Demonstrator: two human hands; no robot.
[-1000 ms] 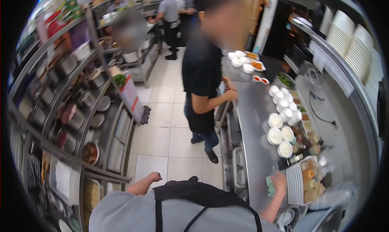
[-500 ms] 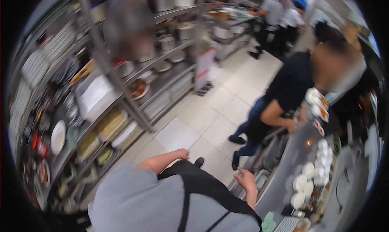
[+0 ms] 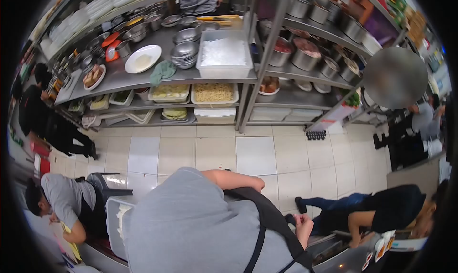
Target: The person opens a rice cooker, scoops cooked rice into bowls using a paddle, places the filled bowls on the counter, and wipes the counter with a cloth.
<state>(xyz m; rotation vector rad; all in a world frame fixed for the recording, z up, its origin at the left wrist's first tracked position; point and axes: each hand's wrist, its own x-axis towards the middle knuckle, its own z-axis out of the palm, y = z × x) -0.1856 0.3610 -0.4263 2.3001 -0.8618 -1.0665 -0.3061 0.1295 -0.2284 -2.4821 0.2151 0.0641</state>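
My left hand (image 3: 258, 183) hangs out in front of my grey-shirted body over the tiled floor. Its fingers look curled in, with no object visible in them. Lower in the view, beside my black apron (image 3: 268, 216), my right hand (image 3: 303, 226) is raised with loosely bent fingers, somewhat apart and holding nothing I can see. Neither hand touches a thing. Nearest to the right hand are the counter's edge and a co-worker in a dark shirt (image 3: 396, 207).
Across the aisle stands a steel shelf unit (image 3: 188, 79) with a white plastic tub (image 3: 224, 71), metal bowls (image 3: 183, 52), a white plate (image 3: 143, 59), a green cloth (image 3: 162, 72) and a noodle tray (image 3: 214, 94). Another co-worker (image 3: 71, 192) leans at lower left, near a pale bin (image 3: 114, 220).
My view has swung left, bringing the shelves to the front and most of the right counter out of sight. My right hand's fingers, spread before, are now more bent.
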